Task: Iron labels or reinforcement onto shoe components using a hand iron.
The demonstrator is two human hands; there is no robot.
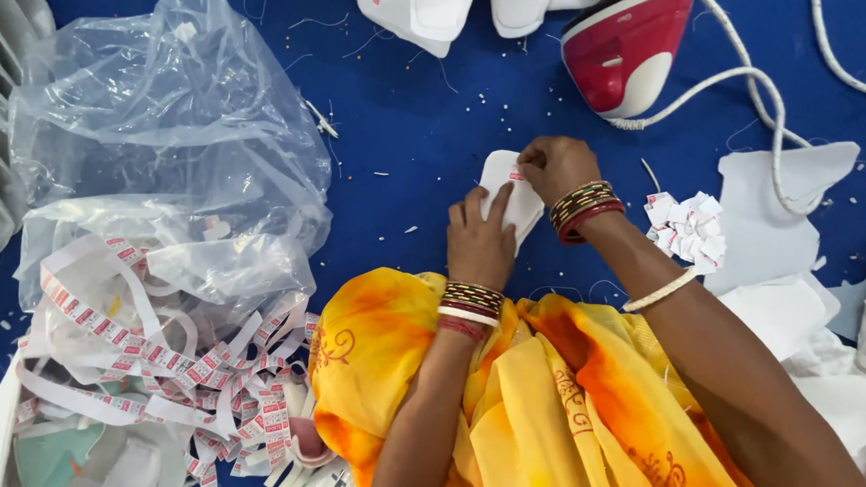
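A: What are the 2 hands doing with it?

B: The right hand (556, 166) pinches the top edge of the white fabric piece (511, 201), thumb and fingertips closed right where a small red-and-white label sits. The left hand (479, 239) lies flat on its lower half, fingers spread, pressing it down onto the blue work surface (415, 114).

A: And the piece sits where?

B: Near the middle of the view, just ahead of the orange and yellow draped cloth (523, 398).

A: How does it look to handle?

B: Light and soft, I judge, thin enough to bend under a finger. It looks likely to slide on the blue cloth unless one palm pins it. An edge pinch suits it; the label corner is the fiddly spot.

A: What lies around it?

B: At 1 o'clock, a red and white iron (631, 46) with its white cord (744, 79) looping toward 3. Just right of the right wrist, a small heap of cut labels (689, 226). At 12, more white pieces (458, 1). From 9 to 10 o'clock, a crumpled clear plastic bag (160, 120), and at 8 a tangle of label strips (160, 360). White fabric offcuts (786, 202) spread at 3 and 4.
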